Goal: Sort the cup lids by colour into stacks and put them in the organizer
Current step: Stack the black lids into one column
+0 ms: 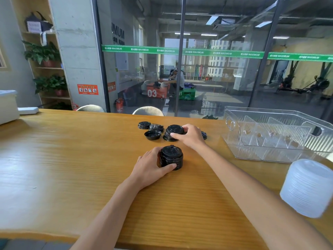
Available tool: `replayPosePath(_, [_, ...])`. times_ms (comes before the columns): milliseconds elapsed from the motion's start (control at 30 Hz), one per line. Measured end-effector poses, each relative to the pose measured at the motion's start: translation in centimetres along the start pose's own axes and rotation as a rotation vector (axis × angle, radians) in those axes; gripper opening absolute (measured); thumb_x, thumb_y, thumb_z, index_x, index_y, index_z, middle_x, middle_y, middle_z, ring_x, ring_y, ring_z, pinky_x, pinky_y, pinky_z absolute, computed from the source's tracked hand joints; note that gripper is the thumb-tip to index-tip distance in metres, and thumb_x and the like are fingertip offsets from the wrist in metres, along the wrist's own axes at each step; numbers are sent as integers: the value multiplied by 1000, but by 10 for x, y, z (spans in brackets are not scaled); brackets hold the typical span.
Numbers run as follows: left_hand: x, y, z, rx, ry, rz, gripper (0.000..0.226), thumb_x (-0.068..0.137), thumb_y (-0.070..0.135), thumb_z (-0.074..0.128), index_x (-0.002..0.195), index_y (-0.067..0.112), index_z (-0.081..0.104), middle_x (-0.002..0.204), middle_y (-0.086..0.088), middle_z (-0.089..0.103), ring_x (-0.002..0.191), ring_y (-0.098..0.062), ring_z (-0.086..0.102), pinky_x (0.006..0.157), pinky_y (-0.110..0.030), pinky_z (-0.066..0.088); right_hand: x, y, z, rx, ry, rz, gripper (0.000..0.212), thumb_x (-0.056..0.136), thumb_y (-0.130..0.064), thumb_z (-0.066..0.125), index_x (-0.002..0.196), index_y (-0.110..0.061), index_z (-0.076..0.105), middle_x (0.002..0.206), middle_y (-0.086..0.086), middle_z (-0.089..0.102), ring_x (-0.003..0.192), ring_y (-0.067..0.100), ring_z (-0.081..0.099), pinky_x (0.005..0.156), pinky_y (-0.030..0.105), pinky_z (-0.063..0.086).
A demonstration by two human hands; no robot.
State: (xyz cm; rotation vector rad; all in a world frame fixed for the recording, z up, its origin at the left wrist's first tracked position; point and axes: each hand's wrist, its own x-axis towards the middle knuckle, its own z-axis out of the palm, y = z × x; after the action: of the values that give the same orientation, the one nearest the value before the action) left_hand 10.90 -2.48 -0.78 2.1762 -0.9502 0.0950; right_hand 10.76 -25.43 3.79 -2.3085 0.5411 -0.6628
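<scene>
**Two hands gathering black cup lids on a wooden counter**

Seen from the person's own head, looking down. The left hand [153, 166] is wrapped around a neat stack of black lids [171, 157] standing upright on the counter [72, 159], thumb in front and fingers behind, steadying it. The right hand [191, 135] reaches further away and is closed over a smaller pile of black lids [173, 131], fingertips on its top and thumb at its near side.

Left of that pile lie loose black lids: one upside down [152, 135], a short stack [156, 127] and a single lid [144, 125] beyond. Another dark lid [204, 135] peeks out just behind the right hand.

To the right stands a clear plastic organizer [281, 134] with dividers; no lids are visible in it. Near the right edge sits a tall stack of white lids [308, 188], already sorted.

To do this step well, the right hand should probably lift its pile straight up, keeping the lids facing the same way, and lower it squarely onto the held stack so the rims nest. The left hand should keep the stack from tipping. The upside-down lid likely needs flipping first.
</scene>
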Motion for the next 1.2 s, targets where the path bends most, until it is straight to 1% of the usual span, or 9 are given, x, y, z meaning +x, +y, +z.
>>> replayPosePath(100, [-2, 2, -2, -39, -17, -5, 86, 88, 65, 77, 157, 27, 44, 151, 5, 60, 143, -16, 51, 122, -49, 38, -16, -4, -12, 41, 1, -34, 50, 79, -53, 90, 113, -18, 77, 108, -6, 76, 115, 20, 65, 96, 39, 55])
replayPosePath(233, [-2, 4, -6, -73, -39, -20, 88, 87, 63, 80, 158, 25, 44, 151, 2, 62, 143, -18, 53, 122, -49, 39, -37, -1, -22, 101, -18, -64, 48, 81, -48, 90, 118, -20, 78, 93, -28, 67, 99, 2, 65, 73, 7, 40])
replayPosePath(333, [-4, 5, -8, -91, -51, -32, 88, 86, 61, 82, 157, 23, 46, 149, 1, 64, 141, -17, 55, 120, -48, 43, -51, 1, -29, 139, -54, -69, 67, 83, -50, 88, 139, -17, 69, 131, -10, 71, 128, 12, 62, 99, 22, 50])
replayPosePath(400, [-5, 6, -8, -102, -54, -35, 88, 86, 60, 83, 156, 23, 47, 148, 1, 64, 139, -15, 56, 119, -47, 44, -61, 2, -35, 193, -65, -57, 80, 83, -52, 87, 150, -19, 60, 145, -5, 64, 134, 12, 57, 106, 30, 47])
replayPosePath(467, [-6, 6, -9, -106, -61, -37, 89, 85, 60, 84, 156, 22, 47, 148, 1, 64, 138, -15, 57, 118, -46, 46, -71, 3, -39, 238, -66, -53, 71, 82, -55, 87, 145, -29, 64, 140, -11, 65, 131, 9, 58, 104, 30, 47])
replayPosePath(567, [-6, 7, -9, -106, -69, -28, 89, 85, 60, 84, 157, 22, 46, 148, 1, 64, 137, -14, 58, 118, -45, 47, -85, 7, -42, 249, -57, -57, 35, 81, -57, 87, 109, -50, 67, 118, -30, 65, 118, -1, 60, 100, 29, 50])
replayPosePath(800, [-11, 9, -9, -113, -25, 35, 112, 71, 84, 79, 160, 27, 40, 157, 9, 55, 142, -9, 53, 118, -46, 46, -115, 8, -35, 247, 35, -54, 56, 78, -60, 88, 119, -25, 72, 117, -14, 71, 113, 3, 63, 84, 17, 46])
replayPosePath(933, [-13, 10, -6, -61, 64, 125, 107, 71, 87, 76, 157, 37, 37, 155, 20, 52, 138, 2, 51, 118, -41, 43, -121, -2, -30, 168, 119, -68, 62, 75, -65, 87, 114, -22, 66, 116, -10, 66, 112, 12, 60, 92, 29, 52])
replayPosePath(1200, [-14, 14, -4, -12, 152, 199, 92, 78, 80, 76, 154, 43, 40, 143, 29, 51, 122, 32, 33, 107, -26, 31, -131, -17, -23, 60, 208, -57, 71, 69, -75, 84, 100, -21, 50, 97, -20, 48, 107, 16, 53, 77, 39, 55])
